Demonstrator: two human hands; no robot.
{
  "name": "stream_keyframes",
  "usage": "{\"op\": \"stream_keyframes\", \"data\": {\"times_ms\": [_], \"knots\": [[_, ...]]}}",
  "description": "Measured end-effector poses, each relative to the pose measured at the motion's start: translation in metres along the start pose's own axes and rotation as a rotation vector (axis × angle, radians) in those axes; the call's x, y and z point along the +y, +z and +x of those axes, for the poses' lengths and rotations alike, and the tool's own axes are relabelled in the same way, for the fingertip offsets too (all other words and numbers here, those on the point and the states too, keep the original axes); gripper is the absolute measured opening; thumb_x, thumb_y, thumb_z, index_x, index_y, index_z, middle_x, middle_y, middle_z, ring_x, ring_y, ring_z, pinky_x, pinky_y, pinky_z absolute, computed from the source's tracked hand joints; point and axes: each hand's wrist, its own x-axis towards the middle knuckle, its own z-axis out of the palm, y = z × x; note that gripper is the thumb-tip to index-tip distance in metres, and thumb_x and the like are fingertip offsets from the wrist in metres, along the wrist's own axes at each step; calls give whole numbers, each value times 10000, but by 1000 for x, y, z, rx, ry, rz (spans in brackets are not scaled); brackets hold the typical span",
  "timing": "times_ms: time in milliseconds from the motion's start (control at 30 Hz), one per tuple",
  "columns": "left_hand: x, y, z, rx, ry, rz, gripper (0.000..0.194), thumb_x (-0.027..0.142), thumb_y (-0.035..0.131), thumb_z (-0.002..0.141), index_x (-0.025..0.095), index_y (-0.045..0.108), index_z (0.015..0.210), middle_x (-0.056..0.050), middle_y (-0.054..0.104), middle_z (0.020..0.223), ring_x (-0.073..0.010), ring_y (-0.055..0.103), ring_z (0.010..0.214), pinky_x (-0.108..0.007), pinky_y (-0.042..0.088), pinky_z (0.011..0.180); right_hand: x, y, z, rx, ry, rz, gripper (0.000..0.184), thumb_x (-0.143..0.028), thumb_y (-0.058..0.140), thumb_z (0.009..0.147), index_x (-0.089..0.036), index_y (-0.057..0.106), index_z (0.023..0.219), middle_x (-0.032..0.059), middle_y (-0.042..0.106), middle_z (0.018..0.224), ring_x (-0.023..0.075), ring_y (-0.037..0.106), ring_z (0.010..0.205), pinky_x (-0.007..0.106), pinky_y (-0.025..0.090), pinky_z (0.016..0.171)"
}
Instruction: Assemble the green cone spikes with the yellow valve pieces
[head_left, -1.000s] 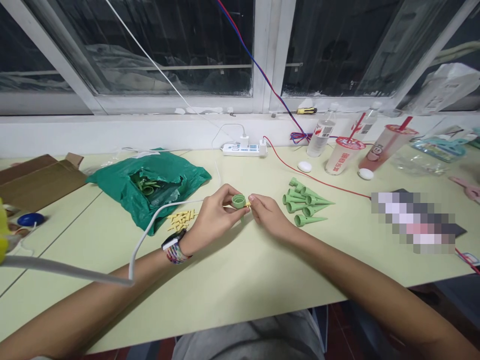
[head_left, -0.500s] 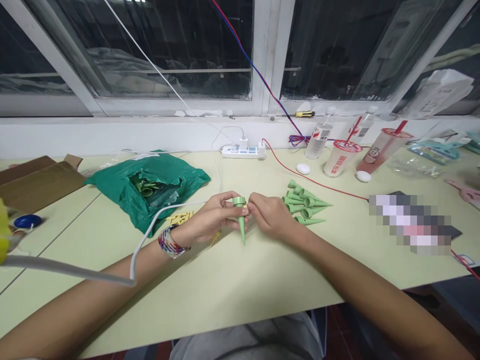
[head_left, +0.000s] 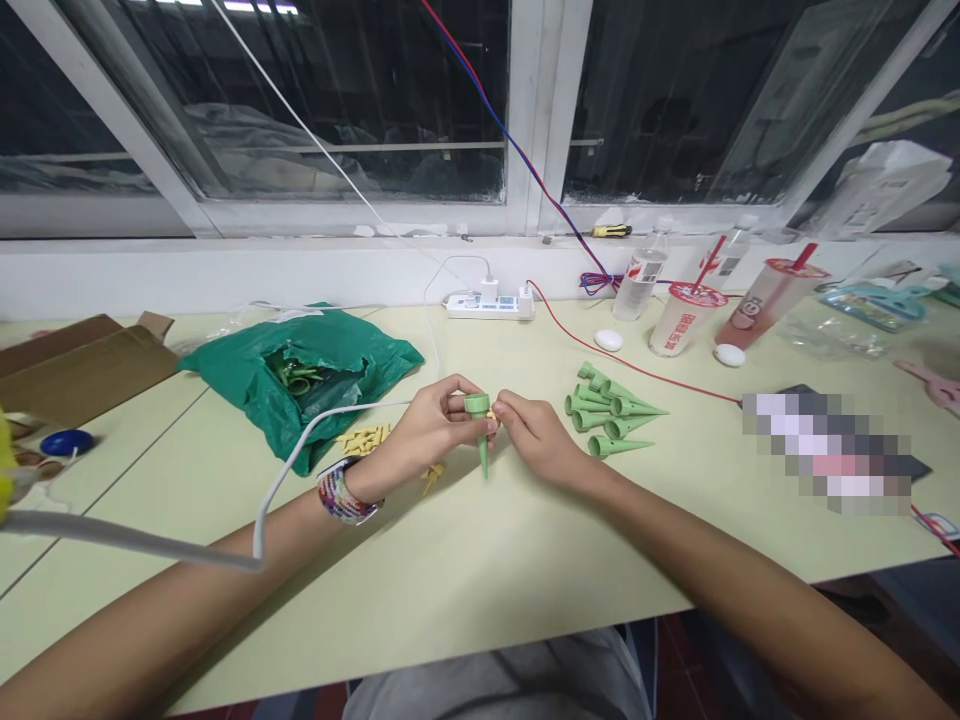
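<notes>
Pinched in my left hand point(head_left: 431, 425) is a green plastic spike point(head_left: 478, 404), its round cup-like end up and its point down, just above the table. My right hand point(head_left: 544, 435) is closed at the spike's side, thumb and finger on a small yellow plastic piece point(head_left: 492, 415); the fingers hide most of it. Small yellow pieces point(head_left: 364, 440) lie heaped behind my left wrist, and a few more yellow pieces point(head_left: 433, 476) lie under that hand. Right of my hands rests a group of several green spikes point(head_left: 616, 407).
A torn green plastic bag point(head_left: 225, 356) with more spikes inside lies at the left, near a cardboard piece point(head_left: 82, 365). A grey cable point(head_left: 150, 540) crosses over my left forearm. Behind are a power strip point(head_left: 489, 307), drink cups point(head_left: 679, 325) and a water bottle point(head_left: 641, 275).
Both hands stay together around the spike with almost no movement. The yellow piece between the fingers shows a little more now. The whole view has shifted slightly.
</notes>
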Motion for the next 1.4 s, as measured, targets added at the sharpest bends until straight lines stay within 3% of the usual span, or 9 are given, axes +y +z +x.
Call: {"op": "stream_keyframes", "data": {"times_ms": [133,267,400,700,1200,1333,1400], "knots": [[0,-3,2,-9,-75,-13,459,302,930,669,174,634,995,-16,732,806,-198,735,801,-333,618,763,4,1,0,66,17,57,350,-412,401,1079,-229,395,782,-49,461,701,133,418,658,268,323,647],[-3,-4,4,44,-39,-105,534,311,921,694,201,668,1151,-22,735,896,-207,728,886,-352,634,798,9,0,3,141,87,175,397,-473,421,1075,-236,372,760,-63,390,647,131,372,616,272,309,619],[-5,-3,3,34,-48,-186,523,297,894,748,210,691,1222,-19,730,879,-190,721,878,-344,644,805,9,-2,3,164,66,188,397,-472,452,1066,-237,369,756,-63,370,650,128,349,609,273,300,607],[0,-3,4,-38,-122,-345,329,187,900,728,163,737,1013,-28,729,817,-153,712,769,-296,654,738,3,-7,-1,158,-103,-58,312,-355,419,1080,-227,413,795,-48,428,702,125,379,631,271,313,634],[-2,-3,2,-28,45,-145,320,277,871,767,183,740,1043,-21,700,847,-168,708,822,-342,668,796,4,-2,-1,110,21,78,362,-448,385,1086,-242,369,788,-59,398,651,129,389,589,273,331,602],[-4,-9,9,40,126,-23,405,322,876,758,185,687,1089,-7,694,831,-183,730,778,-372,670,791,5,-1,0,199,81,106,220,-473,500,1033,-254,473,1037,-65,495,735,127,463,567,266,360,568],[-8,-12,14,68,139,-7,459,330,874,759,190,646,1131,2,697,802,-187,740,757,-370,668,780,6,1,-1,257,80,59,263,-447,597,977,-264,443,1087,-73,511,749,126,481,568,262,372,567]]}}
